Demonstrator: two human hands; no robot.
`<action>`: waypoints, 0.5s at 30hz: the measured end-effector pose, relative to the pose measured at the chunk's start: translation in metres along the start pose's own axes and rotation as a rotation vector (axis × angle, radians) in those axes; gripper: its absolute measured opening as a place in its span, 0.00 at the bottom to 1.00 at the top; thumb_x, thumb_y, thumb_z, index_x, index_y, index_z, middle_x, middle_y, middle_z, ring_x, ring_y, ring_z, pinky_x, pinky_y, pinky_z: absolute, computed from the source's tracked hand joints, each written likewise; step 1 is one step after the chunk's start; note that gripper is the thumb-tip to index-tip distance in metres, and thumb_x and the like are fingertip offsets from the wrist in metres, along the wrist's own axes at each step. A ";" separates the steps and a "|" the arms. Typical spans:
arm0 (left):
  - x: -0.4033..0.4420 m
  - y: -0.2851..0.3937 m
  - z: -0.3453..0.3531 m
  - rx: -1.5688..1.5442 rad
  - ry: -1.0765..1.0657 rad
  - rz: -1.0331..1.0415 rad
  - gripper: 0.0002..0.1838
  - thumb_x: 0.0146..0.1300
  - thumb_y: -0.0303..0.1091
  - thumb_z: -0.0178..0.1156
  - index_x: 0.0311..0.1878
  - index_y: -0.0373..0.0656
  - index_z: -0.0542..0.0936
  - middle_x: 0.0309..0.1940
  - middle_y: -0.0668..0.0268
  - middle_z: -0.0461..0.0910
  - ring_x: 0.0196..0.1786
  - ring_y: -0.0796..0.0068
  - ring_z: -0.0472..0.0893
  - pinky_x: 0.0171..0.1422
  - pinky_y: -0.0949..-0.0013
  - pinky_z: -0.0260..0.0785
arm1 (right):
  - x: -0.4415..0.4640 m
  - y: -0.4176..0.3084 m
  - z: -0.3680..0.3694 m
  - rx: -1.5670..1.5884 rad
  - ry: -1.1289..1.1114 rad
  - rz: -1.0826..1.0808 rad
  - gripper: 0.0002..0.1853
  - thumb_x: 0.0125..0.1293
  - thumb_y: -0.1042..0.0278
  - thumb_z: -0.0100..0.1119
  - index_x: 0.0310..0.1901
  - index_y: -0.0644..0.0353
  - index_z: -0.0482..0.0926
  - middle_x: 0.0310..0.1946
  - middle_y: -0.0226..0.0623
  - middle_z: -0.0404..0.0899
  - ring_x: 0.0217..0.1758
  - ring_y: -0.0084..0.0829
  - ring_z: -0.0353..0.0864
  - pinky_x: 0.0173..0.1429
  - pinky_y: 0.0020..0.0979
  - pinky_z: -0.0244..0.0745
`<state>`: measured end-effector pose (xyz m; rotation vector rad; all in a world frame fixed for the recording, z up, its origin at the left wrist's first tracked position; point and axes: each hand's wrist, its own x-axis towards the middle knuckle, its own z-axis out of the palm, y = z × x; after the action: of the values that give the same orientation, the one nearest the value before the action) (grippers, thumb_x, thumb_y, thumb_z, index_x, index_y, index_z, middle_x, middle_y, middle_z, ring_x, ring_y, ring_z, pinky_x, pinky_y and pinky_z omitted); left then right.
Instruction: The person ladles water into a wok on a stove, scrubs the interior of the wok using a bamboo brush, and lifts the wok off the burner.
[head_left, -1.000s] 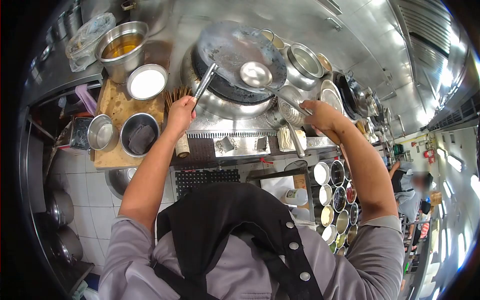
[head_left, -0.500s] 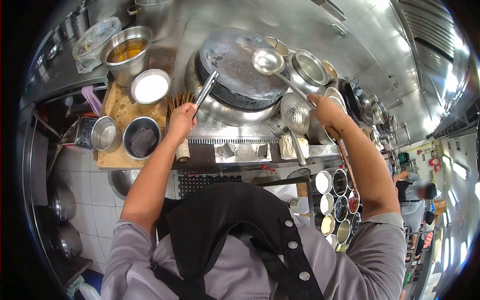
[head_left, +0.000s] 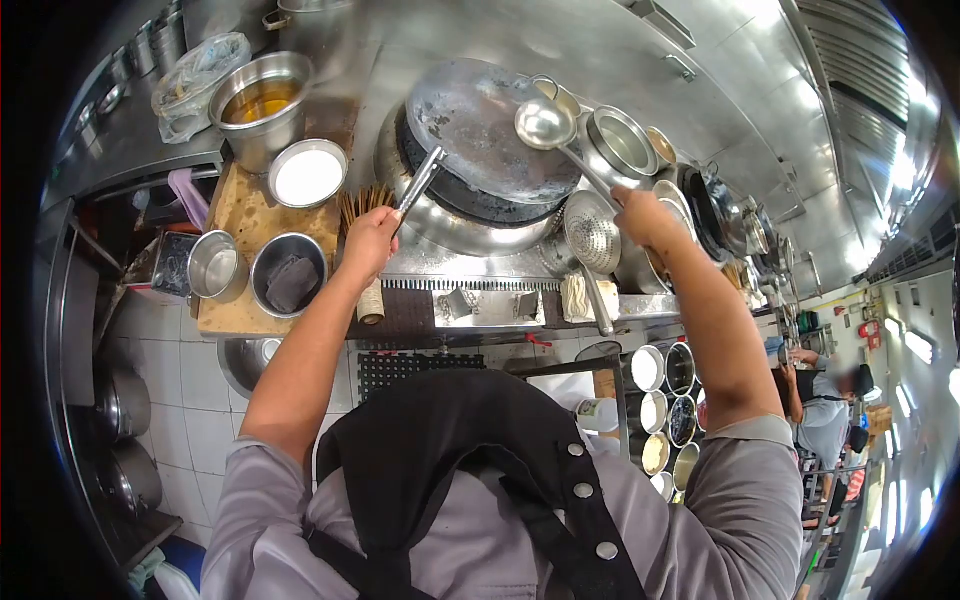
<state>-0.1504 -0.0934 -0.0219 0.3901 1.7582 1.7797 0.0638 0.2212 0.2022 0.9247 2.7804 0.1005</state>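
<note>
The left hand (head_left: pixel 370 245) has its grip closed round a metal handle (head_left: pixel 420 183) slanting toward the wok (head_left: pixel 480 130); the right hand (head_left: pixel 650 218) has its grip wrapped around the ladle (head_left: pixel 546 123), which runs forward-left over the wok's right edge

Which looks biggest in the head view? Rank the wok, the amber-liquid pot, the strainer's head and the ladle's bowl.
1. Wok
2. Amber-liquid pot
3. Strainer's head
4. Ladle's bowl
Apparent size only; nearness may sway it.
</note>
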 end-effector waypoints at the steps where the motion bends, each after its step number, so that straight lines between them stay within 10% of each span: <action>1: -0.002 -0.001 0.001 -0.005 0.000 -0.001 0.12 0.78 0.42 0.54 0.44 0.45 0.80 0.18 0.72 0.71 0.13 0.83 0.62 0.16 0.72 0.50 | 0.007 0.009 0.011 -0.003 -0.002 0.002 0.24 0.60 0.77 0.55 0.60 0.57 0.79 0.44 0.54 0.86 0.41 0.49 0.90 0.45 0.43 0.85; 4: -0.001 -0.002 0.001 0.005 -0.002 0.011 0.12 0.78 0.42 0.54 0.44 0.45 0.80 0.18 0.72 0.71 0.13 0.83 0.62 0.16 0.72 0.50 | 0.022 0.013 0.017 -0.230 0.044 -0.163 0.24 0.60 0.76 0.56 0.60 0.57 0.79 0.45 0.53 0.86 0.47 0.50 0.88 0.52 0.45 0.83; 7: 0.002 -0.004 -0.001 0.029 -0.010 0.036 0.12 0.77 0.42 0.54 0.43 0.45 0.80 0.18 0.72 0.71 0.14 0.82 0.63 0.16 0.72 0.50 | 0.001 -0.021 -0.016 0.036 -0.210 0.107 0.24 0.60 0.75 0.58 0.60 0.57 0.79 0.46 0.53 0.86 0.51 0.52 0.87 0.56 0.45 0.81; 15: -0.002 0.004 -0.001 0.054 0.000 0.027 0.14 0.77 0.41 0.54 0.38 0.42 0.79 0.17 0.70 0.72 0.15 0.80 0.66 0.18 0.69 0.55 | -0.023 -0.016 -0.014 0.057 -0.133 -0.011 0.23 0.60 0.76 0.61 0.59 0.61 0.79 0.43 0.53 0.86 0.33 0.45 0.89 0.41 0.43 0.83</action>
<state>-0.1497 -0.0952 -0.0180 0.4375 1.8124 1.7535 0.0693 0.1946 0.2182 0.8943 2.6785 -0.0413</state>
